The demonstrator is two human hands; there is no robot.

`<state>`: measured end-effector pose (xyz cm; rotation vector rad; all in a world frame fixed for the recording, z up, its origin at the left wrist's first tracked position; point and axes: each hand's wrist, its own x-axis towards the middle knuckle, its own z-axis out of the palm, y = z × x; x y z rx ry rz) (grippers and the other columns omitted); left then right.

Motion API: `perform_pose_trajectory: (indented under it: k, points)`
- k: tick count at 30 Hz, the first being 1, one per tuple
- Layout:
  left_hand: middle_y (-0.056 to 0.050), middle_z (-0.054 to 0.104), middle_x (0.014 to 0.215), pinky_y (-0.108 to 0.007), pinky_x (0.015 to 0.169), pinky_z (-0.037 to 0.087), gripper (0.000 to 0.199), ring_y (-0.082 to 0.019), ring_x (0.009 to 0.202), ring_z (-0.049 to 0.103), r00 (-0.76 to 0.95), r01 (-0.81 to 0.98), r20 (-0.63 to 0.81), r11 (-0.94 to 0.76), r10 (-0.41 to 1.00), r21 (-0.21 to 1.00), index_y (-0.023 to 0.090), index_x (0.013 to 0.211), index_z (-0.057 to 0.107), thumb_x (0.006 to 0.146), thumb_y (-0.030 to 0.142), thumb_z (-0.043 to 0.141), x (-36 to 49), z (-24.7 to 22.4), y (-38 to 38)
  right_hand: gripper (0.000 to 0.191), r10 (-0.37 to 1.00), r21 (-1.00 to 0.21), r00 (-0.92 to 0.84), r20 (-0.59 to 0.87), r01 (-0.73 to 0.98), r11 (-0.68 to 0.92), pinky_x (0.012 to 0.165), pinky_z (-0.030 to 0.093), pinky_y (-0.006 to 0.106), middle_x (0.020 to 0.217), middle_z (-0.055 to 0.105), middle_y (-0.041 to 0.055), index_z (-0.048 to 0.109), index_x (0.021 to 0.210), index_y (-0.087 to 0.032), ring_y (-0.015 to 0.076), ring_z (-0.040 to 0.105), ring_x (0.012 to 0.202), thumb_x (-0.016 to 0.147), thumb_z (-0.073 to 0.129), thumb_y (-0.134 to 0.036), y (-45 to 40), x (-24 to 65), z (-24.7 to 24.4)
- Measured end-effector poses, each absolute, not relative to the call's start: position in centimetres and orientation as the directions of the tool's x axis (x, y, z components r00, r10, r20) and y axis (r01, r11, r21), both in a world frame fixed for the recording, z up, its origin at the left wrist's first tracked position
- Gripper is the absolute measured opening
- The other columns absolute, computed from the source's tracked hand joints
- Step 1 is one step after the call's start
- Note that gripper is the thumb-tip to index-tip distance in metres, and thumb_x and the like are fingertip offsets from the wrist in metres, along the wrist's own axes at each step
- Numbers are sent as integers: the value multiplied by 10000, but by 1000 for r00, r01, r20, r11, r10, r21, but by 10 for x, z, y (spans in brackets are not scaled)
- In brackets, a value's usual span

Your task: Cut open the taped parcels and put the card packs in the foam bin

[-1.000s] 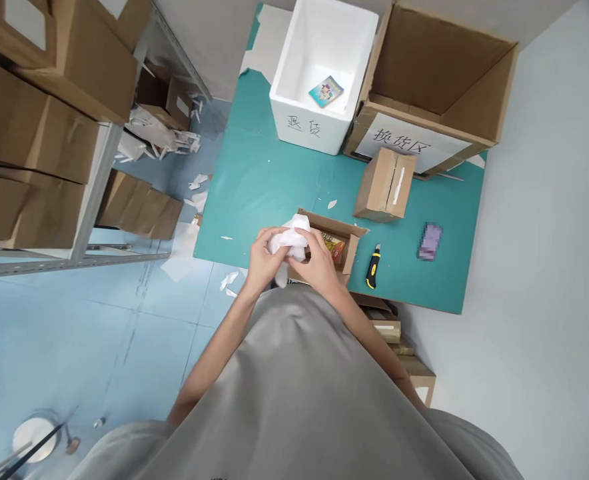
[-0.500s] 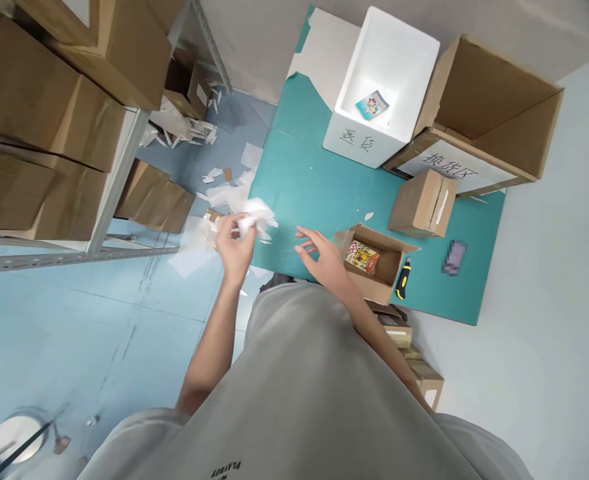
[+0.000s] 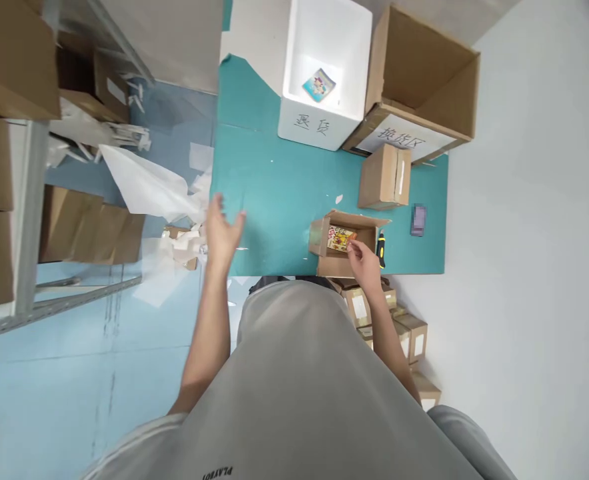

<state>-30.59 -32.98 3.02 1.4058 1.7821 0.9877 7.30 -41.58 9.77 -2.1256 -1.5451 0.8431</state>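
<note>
My left hand [image 3: 222,233] is open with thumb and fingers spread, slightly blurred, at the left edge of the green table. Beyond its fingers, a crumpled white sheet [image 3: 147,183] hangs or lies over the floor on the left, apart from the hand. My right hand [image 3: 365,267] reaches into a small open cardboard box [image 3: 344,268]. Its thumb and fingers are pinched at the right end of a yellow and red printed packet [image 3: 339,238] inside the box. A black and yellow utility knife [image 3: 381,250] lies just right of this box.
A white foam box [image 3: 304,125] with a blue packet [image 3: 319,85] stands at the back of the table [image 3: 274,193], beside a large open carton [image 3: 427,77]. A closed small carton [image 3: 382,177] and a pixelated object [image 3: 418,220] lie rightward. Shelving [image 3: 32,220] stands left; scrap paper litters the floor.
My left hand has let go of the white sheet, which is now unfolded farther left. My right hand has moved right into the small box, onto the packet. The view has shifted.
</note>
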Motion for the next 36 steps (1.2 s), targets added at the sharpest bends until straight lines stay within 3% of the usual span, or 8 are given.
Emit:
perform_pose_trajectory:
  k: [3,7,10,13,19,24,28,36]
  points:
    - [-162,632,1514,-513,1133,548,499,-321,1335,654,194,311,-63,-1,979,950,233,1483,611,1005,351,695,-184,53,-348,470,920,-485,238,-312,792,-370,1081,571,518,1325,754,234,672,1377,-116,343,743,1206,1022,462,-340,-414,103,79]
    - [-122,663,1410,-455,1021,609,353,-257,1204,686,365,330,-73,-56,928,942,231,1352,680,1046,407,678,-77,62,-373,494,907,-378,182,-381,864,-332,1070,556,526,1306,741,247,630,1430,-94,362,701,1243,1011,439,-274,-403,121,55]
    - [-130,652,1403,-482,1021,608,395,-261,1201,679,404,398,-108,-69,908,915,192,1370,656,1044,413,686,-56,51,-377,519,912,-410,163,-376,854,-322,1065,558,515,1325,726,254,611,1463,-82,366,703,1223,1010,451,-277,-402,140,44]
    - [-167,658,1422,-535,1162,522,353,-320,1318,637,396,498,-165,-60,903,865,175,1355,681,1031,314,666,-63,36,-370,537,944,-525,168,-285,796,-300,1057,569,518,1365,706,247,597,1494,-91,363,711,1205,1029,448,-316,-410,173,36]
    - [-171,642,1471,-498,1199,483,476,-351,1357,612,300,793,-304,-60,904,606,160,1467,607,994,211,602,-47,15,-359,456,974,-654,148,-169,723,-223,1117,545,529,1356,707,180,669,1419,-175,340,672,1257,1007,552,-332,-421,230,17]
    - [-239,575,1509,-469,1154,502,554,-377,1364,585,399,886,-416,-226,817,405,70,1503,561,954,123,611,25,-10,-343,550,979,-611,-24,-202,784,-107,1183,490,542,1414,665,169,662,1453,-183,368,576,1351,914,749,-244,-416,235,9]
    - [-237,552,1545,-441,1187,469,555,-343,1444,541,541,841,-545,-421,641,340,95,1501,570,948,59,594,69,-37,-324,578,969,-556,-115,-218,831,-27,1180,480,554,1456,635,167,659,1469,-189,375,548,1348,906,788,-211,-415,233,10]
    - [-298,525,1543,-505,1093,526,626,-371,1364,613,490,868,-602,-421,631,264,88,1573,485,952,19,530,84,-56,-322,505,973,-600,-169,-158,799,41,1161,502,518,1430,650,158,664,1466,-199,347,557,1340,964,722,-203,-419,245,8]
